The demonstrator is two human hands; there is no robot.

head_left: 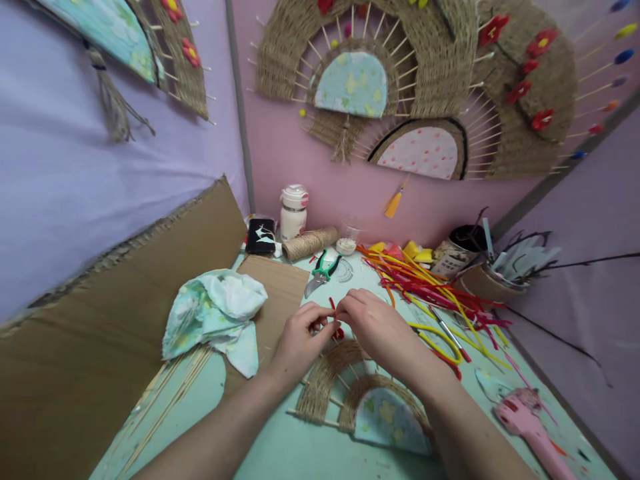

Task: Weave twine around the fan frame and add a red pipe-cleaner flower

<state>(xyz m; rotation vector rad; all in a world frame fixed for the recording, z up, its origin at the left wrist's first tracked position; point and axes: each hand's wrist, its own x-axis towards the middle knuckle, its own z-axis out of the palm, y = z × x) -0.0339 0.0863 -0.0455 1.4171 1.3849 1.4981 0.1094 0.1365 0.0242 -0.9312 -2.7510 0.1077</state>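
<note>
My left hand (306,337) and my right hand (373,323) meet fingertip to fingertip near the middle of the table. Between them is a red pipe cleaner (332,303), its short end sticking up and a bent or looped red part hanging just below the fingers. Both hands are closed in a pinch on it. Under my hands and wrists lies a woven twine fan (316,393) on thin sticks, with a blue-green floral fabric half-circle (387,419) at its centre. My right forearm hides part of the fan's right side.
Green-handled pruning shears (323,272) lie beyond my hands, near a twine roll (310,244). Loose pipe cleaners (425,280) are heaped at right, above a pink glue gun (535,427). Crumpled fabric (213,317), thin sticks (170,397) and upright cardboard (125,293) are at left.
</note>
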